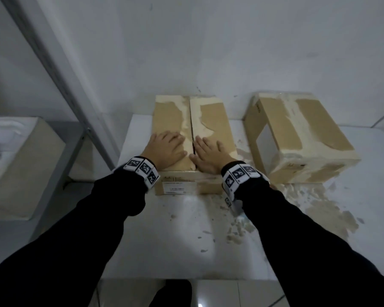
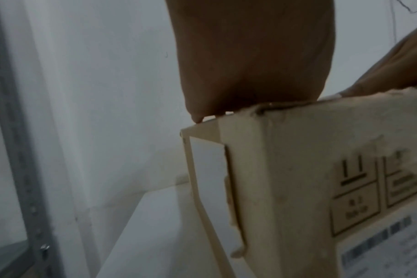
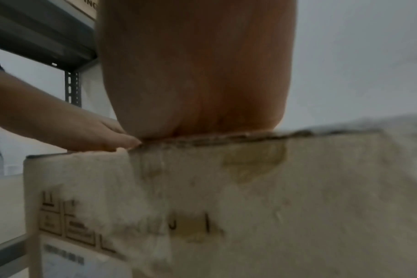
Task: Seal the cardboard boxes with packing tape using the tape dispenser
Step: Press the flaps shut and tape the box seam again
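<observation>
- White table (image 1: 182, 235): nearest surface, under and ahead of both forearms; pale torn paper scraps (image 1: 319, 216) are stuck to it on the right-hand side, below and beyond the right wrist.
- Black sleeves (image 1: 75, 240) cover both arms; each wrist carries a white band with black square markers (image 1: 143, 169).
- Cardboard box (image 1: 208, 120): directly under both hands, standing on the table with its top flaps folded shut. The centre seam runs away from the person, between the two hands. No tape is visible across it. Top faces show pale torn patches where the brown surface is stripped.
- Left hand (image 1: 166, 147): palm down, fingers straight and flat, pressing on the left flap, thumb just beside the seam. The left wrist view shows the heel of the palm (image 2: 250, 65) resting on the box's top edge.
- Right hand (image 1: 211, 155): palm down, fingers straight, pressing on the right flap, thumb at the seam. The two hands lie side by side, apart, seam between them.
- Front face of the box, below the wrists: printed handling symbols (image 3: 52, 212) and a white label (image 1: 175, 187).
- Second cardboard box (image 1: 297, 138): to the right of the right hand, well apart from it, tilted, with a rectangular cut-out in its near side.
- Beige box (image 1: 29, 165): far left of the left hand, beyond a grey metal upright (image 1: 60, 69).
- Tape dispenser: not visible in any view.
</observation>
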Motion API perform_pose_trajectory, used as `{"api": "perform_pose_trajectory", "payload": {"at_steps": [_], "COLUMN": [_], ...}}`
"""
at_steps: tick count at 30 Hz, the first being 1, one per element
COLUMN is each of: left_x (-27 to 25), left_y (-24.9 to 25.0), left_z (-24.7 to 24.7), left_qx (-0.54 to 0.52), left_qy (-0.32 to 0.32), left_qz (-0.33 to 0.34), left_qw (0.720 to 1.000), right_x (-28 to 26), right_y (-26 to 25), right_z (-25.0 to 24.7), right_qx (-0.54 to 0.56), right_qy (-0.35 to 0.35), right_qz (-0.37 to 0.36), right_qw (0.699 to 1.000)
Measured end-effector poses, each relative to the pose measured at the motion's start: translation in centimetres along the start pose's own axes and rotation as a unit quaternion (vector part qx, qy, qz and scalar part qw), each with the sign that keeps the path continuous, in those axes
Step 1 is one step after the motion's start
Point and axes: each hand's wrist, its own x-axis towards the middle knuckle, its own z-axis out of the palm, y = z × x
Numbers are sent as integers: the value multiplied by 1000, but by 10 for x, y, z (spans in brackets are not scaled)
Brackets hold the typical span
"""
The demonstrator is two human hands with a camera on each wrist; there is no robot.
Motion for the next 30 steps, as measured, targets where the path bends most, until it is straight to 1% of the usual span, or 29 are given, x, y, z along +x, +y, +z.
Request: {"api": "perform_pose_trajectory", "payload": {"at_steps": [1,2,3,5,6,7,9,11,13,15,16,17,18,20,21,22,23,24,26,27,28,29,30], "left_x": [1,5,9,21,29,36,49,60,66,69,69,68,68,68,68,69,69,69,70,70,70,69,70], "left_y": [0,0,0,1,1,0,-3,-7,-12,-15,-17,-18,-18,-20,-20,-20,-20,-20,-21,-21,-21,-21,-21], "left_z": [-2,-5,-10,-23,-28,-33,-36,-33,-28,-23,-22,-23,-23,-24,-24,-24,-24,-24,-24,-24,-25,-26,-27], "left_qx": [10,20,28,22,14,6,-3,18,30,11,5,1,-3,-8,-6,-5,-5,-4,-3,-4,-4,-2,0], "left_qy": [14,23,27,32,35,36,18,-43,-107,-120,-115,-111,-110,-110,-109,-109,-109,-109,-111,-114,-119,-124,-131], "left_qz": [7,13,16,13,13,13,11,16,18,22,24,26,29,32,32,33,34,33,34,35,35,34,33], "left_qw": [1000,999,999,999,999,999,1000,999,994,992,993,993,994,993,993,993,993,993,993,993,992,992,991], "right_x": [-1,-2,-1,6,11,18,33,44,49,49,48,46,46,43,42,41,40,39,38,37,37,37,35], "right_y": [1,2,2,2,2,3,4,7,11,14,14,12,10,5,5,6,8,9,8,6,4,1,-2], "right_z": [-1,-5,-10,-21,-28,-33,-38,-38,-36,-36,-39,-42,-44,-46,-46,-47,-47,-46,-46,-45,-42,-38,-34], "right_qx": [-1,-7,-12,9,37,62,47,18,15,21,26,33,53,112,138,156,171,184,204,191,141,67,7], "right_qy": [-12,-6,15,89,120,127,94,42,9,1,13,42,94,213,243,248,236,224,208,196,184,175,170], "right_qz": [0,-10,-22,-36,-30,-16,-1,3,4,-1,-8,-11,-9,33,68,100,121,126,98,73,50,38,37], "right_qw": [1000,1000,1000,995,992,990,994,999,1000,1000,1000,998,994,970,958,951,949,949,952,959,972,981,985]}}
